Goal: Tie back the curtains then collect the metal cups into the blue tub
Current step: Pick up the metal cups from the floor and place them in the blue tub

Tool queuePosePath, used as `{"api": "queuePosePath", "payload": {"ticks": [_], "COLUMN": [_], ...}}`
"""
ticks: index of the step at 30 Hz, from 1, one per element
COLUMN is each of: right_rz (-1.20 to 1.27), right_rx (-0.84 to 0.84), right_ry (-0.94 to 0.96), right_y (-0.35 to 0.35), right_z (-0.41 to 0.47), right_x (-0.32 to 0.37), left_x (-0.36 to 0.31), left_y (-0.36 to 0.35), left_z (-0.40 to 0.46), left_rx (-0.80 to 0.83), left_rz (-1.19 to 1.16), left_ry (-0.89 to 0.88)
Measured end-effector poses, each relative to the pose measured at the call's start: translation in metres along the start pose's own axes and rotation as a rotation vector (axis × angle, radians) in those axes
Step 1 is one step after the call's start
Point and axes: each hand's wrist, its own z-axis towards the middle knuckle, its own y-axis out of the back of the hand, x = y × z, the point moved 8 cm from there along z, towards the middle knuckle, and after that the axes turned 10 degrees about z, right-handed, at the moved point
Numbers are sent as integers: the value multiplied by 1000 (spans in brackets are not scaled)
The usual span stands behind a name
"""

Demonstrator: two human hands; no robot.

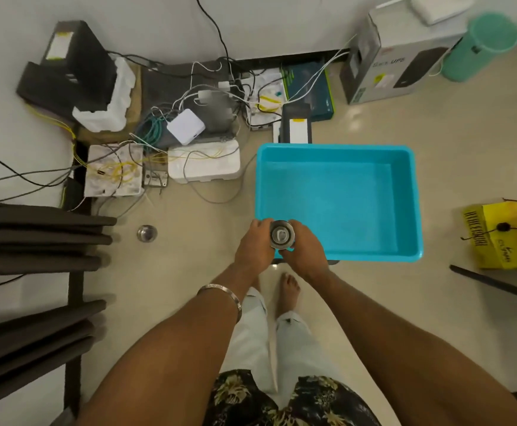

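Both hands hold a metal cup (282, 234) upright over the near left corner of the blue tub (404, 210). My left hand (252, 247) grips its left side and my right hand (304, 250) grips its right side. The tub sits on the floor and nothing shows inside it. A second metal cup (147, 233) stands on the floor to the left, apart from my hands. Dark curtain folds (35, 238) hang at the left edge; a tie is not visible.
A tangle of cables, white foam blocks and network boxes (186, 126) lies beyond the cup by the wall. A cardboard UPS box (398, 56) and a green bin (481, 44) stand at the back right. A yellow box (500, 235) lies right of the tub.
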Motion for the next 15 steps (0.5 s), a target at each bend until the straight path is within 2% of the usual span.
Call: {"api": "queuePosePath", "payload": {"ticks": [15], "right_rz": [56], "right_rx": [-20], "right_ry": [-147], "right_y": [-41], "right_z": [53], "right_x": [-57], "left_x": [32], "left_y": [-59], "left_z": [69], "left_rx": [171], "left_rz": [87], "left_ry": [-24]}}
